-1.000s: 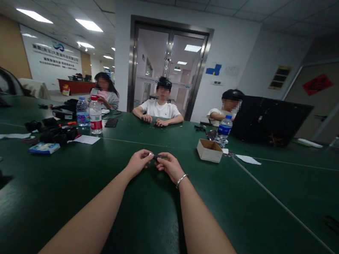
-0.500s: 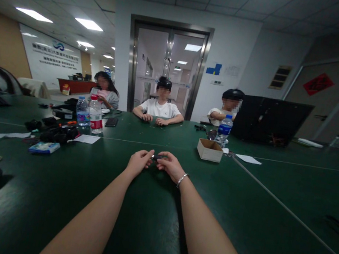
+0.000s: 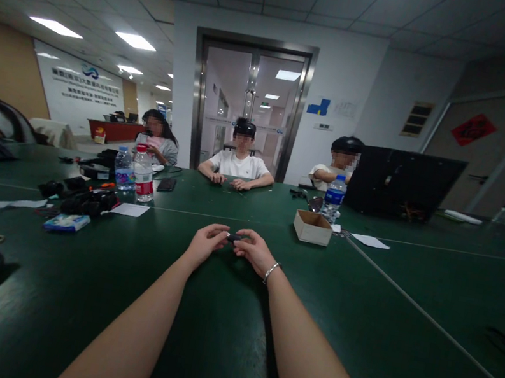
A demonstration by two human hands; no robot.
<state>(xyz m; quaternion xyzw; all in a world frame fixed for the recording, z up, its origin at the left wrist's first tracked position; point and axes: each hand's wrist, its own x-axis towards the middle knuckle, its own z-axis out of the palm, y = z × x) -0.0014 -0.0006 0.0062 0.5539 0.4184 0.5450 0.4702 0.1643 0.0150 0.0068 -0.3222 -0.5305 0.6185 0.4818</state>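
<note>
A small dark stick-shaped object [image 3: 234,237] with a silvery left end spans the gap between my hands, just over the green table [image 3: 230,321]. My left hand [image 3: 205,243] pinches the silvery end between thumb and fingertips. On the dark right end, the thumb and fingers of my right hand [image 3: 255,253] are closed. A silver bracelet [image 3: 271,273] circles my right wrist. The object is too small to tell its exact kind, and fingertips cover both of its ends.
Right of my hands stands an open cardboard box [image 3: 312,227], with a blue-labelled water bottle [image 3: 333,197] behind it. Two bottles, black gear [image 3: 82,194] and a blue-white packet [image 3: 67,222] lie leftward. A black case [image 3: 403,183] stands far right. Several people sit around the table.
My left fingers have straightened somewhat, and more of the dark object shows between my hands. Both hands stay in nearly the same place. The view has shifted slightly.
</note>
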